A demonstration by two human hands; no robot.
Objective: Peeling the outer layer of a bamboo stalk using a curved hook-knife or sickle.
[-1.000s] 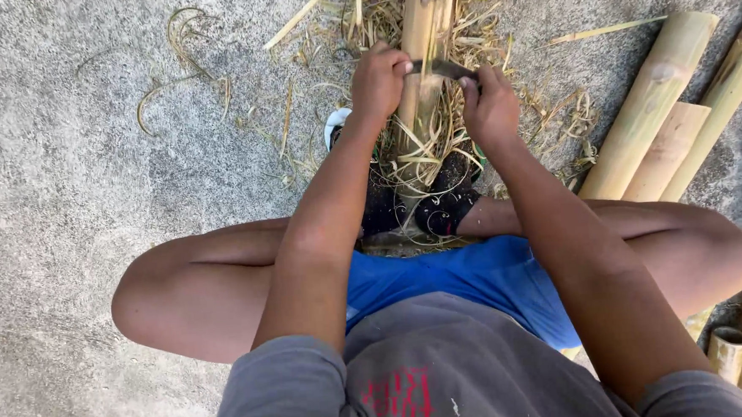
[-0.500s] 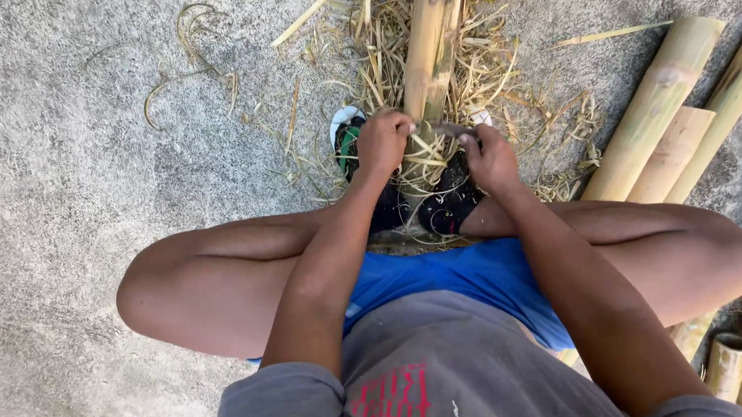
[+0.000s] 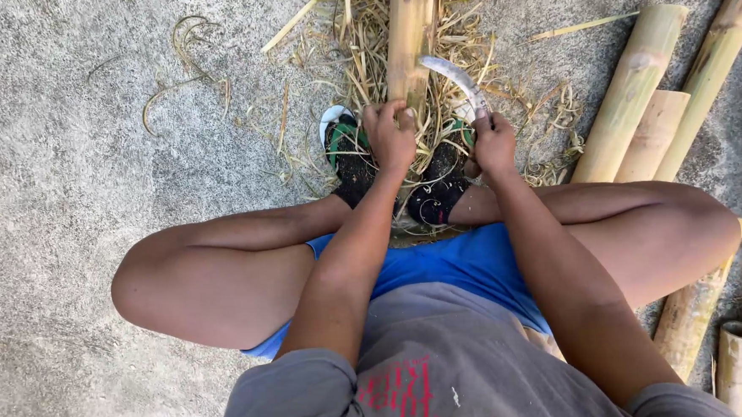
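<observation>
Head view, left hand gripping bamboo pole, curved blade in right hand

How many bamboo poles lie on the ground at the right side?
5 at least: three side by side at upper right, one beneath the right knee, one short piece at the bottom corner. More may be hidden.

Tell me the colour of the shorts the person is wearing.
Bright blue; the shorts show best in the head view, between the forearms, below the grey shirt.

Rough grey concrete ground carries bamboo poles, scattered dry bamboo shavings and a curled strip.
</observation>
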